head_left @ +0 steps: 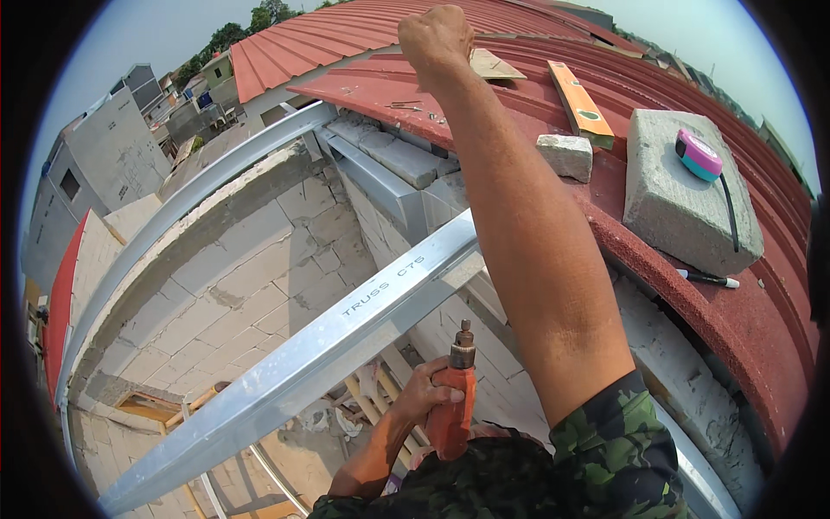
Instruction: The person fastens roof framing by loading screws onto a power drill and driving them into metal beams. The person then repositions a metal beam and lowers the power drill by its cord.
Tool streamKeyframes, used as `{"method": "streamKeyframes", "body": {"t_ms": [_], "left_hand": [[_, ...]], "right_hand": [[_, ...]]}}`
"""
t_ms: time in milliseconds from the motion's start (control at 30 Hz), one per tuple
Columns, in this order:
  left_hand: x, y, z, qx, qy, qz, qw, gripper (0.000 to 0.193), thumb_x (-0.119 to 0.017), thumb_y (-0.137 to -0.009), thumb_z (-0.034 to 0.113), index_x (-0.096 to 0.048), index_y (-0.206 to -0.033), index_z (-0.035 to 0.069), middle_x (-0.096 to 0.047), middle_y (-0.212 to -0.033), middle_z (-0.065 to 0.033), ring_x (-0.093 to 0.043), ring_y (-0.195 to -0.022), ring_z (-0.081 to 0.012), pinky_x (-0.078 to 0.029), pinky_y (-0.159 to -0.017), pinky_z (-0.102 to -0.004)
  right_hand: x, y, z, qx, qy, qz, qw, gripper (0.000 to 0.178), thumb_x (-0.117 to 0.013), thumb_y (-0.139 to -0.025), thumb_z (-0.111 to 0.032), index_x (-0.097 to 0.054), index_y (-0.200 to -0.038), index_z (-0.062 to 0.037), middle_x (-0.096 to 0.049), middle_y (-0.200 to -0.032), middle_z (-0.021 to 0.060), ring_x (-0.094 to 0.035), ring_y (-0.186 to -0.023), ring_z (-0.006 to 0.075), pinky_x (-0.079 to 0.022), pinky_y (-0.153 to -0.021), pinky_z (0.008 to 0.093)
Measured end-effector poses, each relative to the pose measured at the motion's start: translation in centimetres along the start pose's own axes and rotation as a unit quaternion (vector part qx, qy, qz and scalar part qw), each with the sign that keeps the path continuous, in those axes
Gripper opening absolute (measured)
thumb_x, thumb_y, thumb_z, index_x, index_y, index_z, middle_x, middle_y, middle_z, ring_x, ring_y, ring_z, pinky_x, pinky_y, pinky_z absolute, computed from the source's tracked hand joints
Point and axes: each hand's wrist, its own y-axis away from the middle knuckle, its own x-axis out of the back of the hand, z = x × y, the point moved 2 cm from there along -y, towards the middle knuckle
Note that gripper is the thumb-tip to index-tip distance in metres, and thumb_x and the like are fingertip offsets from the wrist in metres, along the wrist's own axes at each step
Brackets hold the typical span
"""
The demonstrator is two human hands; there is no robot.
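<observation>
The left hand's grip is wrapped around a red-orange power drill, chuck upward, near a long silvery metal beam. The right hand, curled into a fist with its contents hidden, shows against ribbed red metal roofing.

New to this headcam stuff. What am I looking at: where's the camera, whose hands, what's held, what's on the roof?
There is no robot here: a person works bare-handed. The single picture comes from a wide fisheye camera on their head, looking down, so straight edges bend.

The left hand holds an orange-red power drill, chuck upward. The right hand is curled; anything inside is hidden.

On the red roof lie a level, a pen and a large block carrying a tape measure.
</observation>
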Motion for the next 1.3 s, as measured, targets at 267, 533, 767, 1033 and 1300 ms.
{"method": "streamKeyframes", "body": {"t_ms": [267,533,767,1033,1300], "left_hand": [[0.8,1.4,-1.4,-0.018,-0.032,0.005,0.999,0.055,-0.080,-0.065,0.022,-0.063,-0.112,0.000,-0.067,-0.095,-0.0072,-0.062,-0.086,-0.0151,-0.050,-0.081,-0.0298],[1.0,1.6,-1.1,0.015,-0.012,0.014,1.000,0.052,-0.081,-0.065,0.022,-0.065,-0.110,0.001,-0.067,-0.094,-0.0073,-0.062,-0.086,-0.0161,-0.050,-0.083,-0.0303],[0.6,1.7,-1.8,0.032,-0.079,0.019,0.996,0.059,-0.080,-0.064,0.025,-0.063,-0.114,-0.001,-0.066,-0.098,-0.0091,-0.062,-0.090,-0.0173,-0.049,-0.084,-0.0308],[0.3,2.5,-1.6,-0.015,-0.030,0.022,0.999,0.055,-0.081,-0.067,0.023,-0.063,-0.114,0.000,-0.066,-0.097,-0.0077,-0.061,-0.089,-0.0158,-0.049,-0.084,-0.0300],[1.4,3.3,-3.1,-0.011,-0.049,0.044,0.998,0.055,-0.081,-0.068,0.025,-0.063,-0.115,0.002,-0.066,-0.098,-0.0078,-0.062,-0.090,-0.0167,-0.049,-0.085,-0.0307]], "right_hand": [[-3.4,-8.3,10.5,0.052,0.518,-0.451,0.725,0.025,-0.065,-0.080,-0.020,-0.069,-0.098,-0.0018,-0.072,-0.090,0.0152,-0.070,-0.084,0.0264,-0.053,-0.065,0.0413],[-4.1,-5.0,9.7,0.163,0.624,-0.460,0.610,0.019,-0.065,-0.081,-0.017,-0.072,-0.094,-0.0043,-0.072,-0.084,0.0131,-0.070,-0.076,0.0240,-0.054,-0.065,0.0419],[-4.2,-4.9,11.5,0.110,0.607,-0.475,0.627,0.022,-0.068,-0.066,-0.007,-0.077,-0.086,-0.0080,-0.072,-0.094,0.0132,-0.070,-0.088,0.0269,-0.054,-0.071,0.0403],[-4.1,-5.1,12.2,0.083,0.565,-0.474,0.670,0.017,-0.069,-0.062,-0.001,-0.075,-0.077,-0.0012,-0.072,-0.084,0.0151,-0.070,-0.078,0.0263,-0.054,-0.064,0.0406],[-3.4,-7.0,11.1,0.147,0.549,-0.395,0.722,0.016,-0.059,-0.080,-0.009,-0.073,-0.082,-0.0016,-0.072,-0.084,0.0124,-0.070,-0.078,0.0232,-0.055,-0.067,0.0410]]}}
